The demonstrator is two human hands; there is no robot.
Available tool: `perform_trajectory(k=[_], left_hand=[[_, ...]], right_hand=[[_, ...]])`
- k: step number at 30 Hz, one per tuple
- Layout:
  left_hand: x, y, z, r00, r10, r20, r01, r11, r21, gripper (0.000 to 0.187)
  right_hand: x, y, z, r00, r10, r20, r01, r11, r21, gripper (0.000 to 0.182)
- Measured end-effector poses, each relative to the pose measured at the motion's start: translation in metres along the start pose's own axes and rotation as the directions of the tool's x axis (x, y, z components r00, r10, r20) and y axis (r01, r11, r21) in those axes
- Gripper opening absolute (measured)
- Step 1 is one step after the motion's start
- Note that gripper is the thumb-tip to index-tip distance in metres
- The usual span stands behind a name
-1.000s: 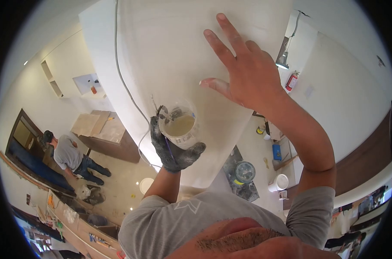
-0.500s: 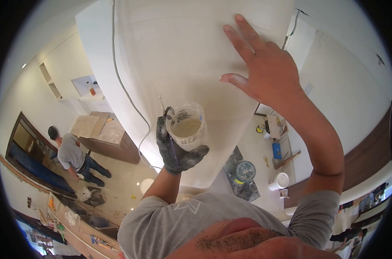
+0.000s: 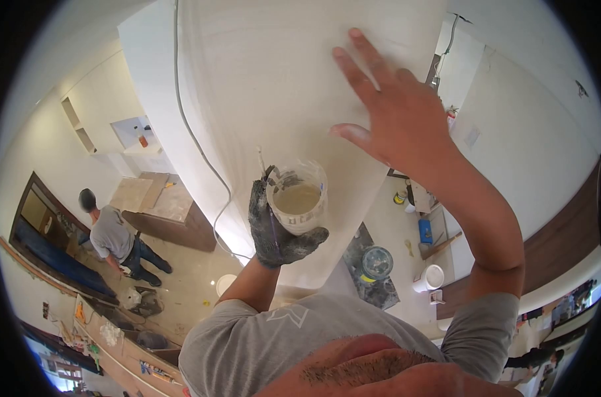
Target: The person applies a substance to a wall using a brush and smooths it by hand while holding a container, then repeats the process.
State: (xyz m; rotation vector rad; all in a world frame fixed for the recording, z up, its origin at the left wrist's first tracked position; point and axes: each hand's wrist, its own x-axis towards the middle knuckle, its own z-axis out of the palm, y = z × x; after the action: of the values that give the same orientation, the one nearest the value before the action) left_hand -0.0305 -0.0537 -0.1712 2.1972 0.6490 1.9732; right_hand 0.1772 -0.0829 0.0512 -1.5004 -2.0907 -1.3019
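A dark, stained glove covers my left hand (image 3: 274,231), which is wrapped round a translucent plastic tub (image 3: 306,215). Cloudy liquid (image 3: 296,198) fills part of the tub, and dark smears mark its inner wall. A thin pale stick (image 3: 261,157) pokes up beside the rim on the glove's side; what it belongs to is hidden. My bare right hand (image 3: 400,99) is spread with its fingers apart at the pale wall panel (image 3: 267,79). The fingertips look to be on or very close to its surface; the hand holds nothing.
A loose cable (image 3: 198,145) runs down the panel's left side. Below on the right are a water-filled bucket (image 3: 377,263) on a dark slab and a white bucket (image 3: 430,277). A co-worker (image 3: 115,235) stands at the left near a wooden counter (image 3: 160,205).
My right hand has slid a little left and slightly down along the panel. The tub in my left hand has shifted slightly right. The co-worker's head has turned.
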Motion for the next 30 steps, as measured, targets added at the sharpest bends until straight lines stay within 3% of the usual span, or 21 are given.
perform_trajectory(k=[2, 7, 14, 16, 18, 19, 20, 22, 25, 30], left_hand=[[-0.005, -0.004, -0.002, 0.998, -0.036, 0.058, 0.037, 0.999, -0.013, 0.125], [0.004, 0.012, 0.004, 0.991, -0.091, -0.099, 0.085, 0.994, -0.064, 0.084], [-0.003, -0.002, -0.003, 0.994, -0.095, 0.058, 0.099, 0.993, -0.064, 0.120], [-0.001, 0.001, -0.001, 0.996, -0.085, 0.022, 0.087, 0.994, -0.063, 0.108], [0.005, 0.009, 0.003, 0.997, -0.051, -0.060, 0.050, 0.999, -0.022, 0.085], [0.002, 0.008, 0.004, 0.990, -0.139, -0.027, 0.137, 0.989, -0.060, 0.084], [-0.005, 0.006, 0.004, 0.974, -0.226, 0.010, 0.225, 0.970, -0.096, 0.084], [-0.003, 0.010, 0.002, 0.976, -0.216, -0.012, 0.213, 0.972, -0.102, 0.082], [0.004, 0.014, 0.003, 0.994, -0.048, -0.102, 0.043, 0.997, -0.058, 0.081], [0.001, 0.008, -0.002, 0.995, -0.098, -0.006, 0.098, 0.994, -0.055, 0.085]], right_hand=[[0.013, -0.006, 0.006, 1.000, 0.000, -0.030, -0.001, 1.000, -0.007, 0.097], [0.021, -0.005, 0.010, 0.999, 0.017, -0.043, -0.019, 0.999, -0.037, 0.094], [0.001, 0.008, -0.011, 0.982, 0.139, 0.130, -0.131, 0.989, -0.065, 0.098], [-0.012, 0.012, -0.014, 0.977, 0.182, 0.109, -0.175, 0.982, -0.072, 0.099], [-0.021, 0.016, -0.032, 0.902, 0.350, 0.251, -0.318, 0.934, -0.159, 0.100], [-0.023, 0.019, -0.038, 0.847, 0.430, 0.313, -0.380, 0.901, -0.210, 0.101], [-0.025, 0.021, -0.035, 0.895, 0.392, 0.215, -0.355, 0.915, -0.190, 0.101], [-0.030, 0.021, -0.025, 0.952, 0.306, 0.015, -0.300, 0.941, -0.157, 0.101], [-0.011, 0.008, -0.013, 0.977, 0.210, 0.043, -0.206, 0.975, -0.087, 0.104], [0.018, 0.002, 0.008, 0.987, 0.149, 0.059, -0.142, 0.984, -0.111, 0.106]])
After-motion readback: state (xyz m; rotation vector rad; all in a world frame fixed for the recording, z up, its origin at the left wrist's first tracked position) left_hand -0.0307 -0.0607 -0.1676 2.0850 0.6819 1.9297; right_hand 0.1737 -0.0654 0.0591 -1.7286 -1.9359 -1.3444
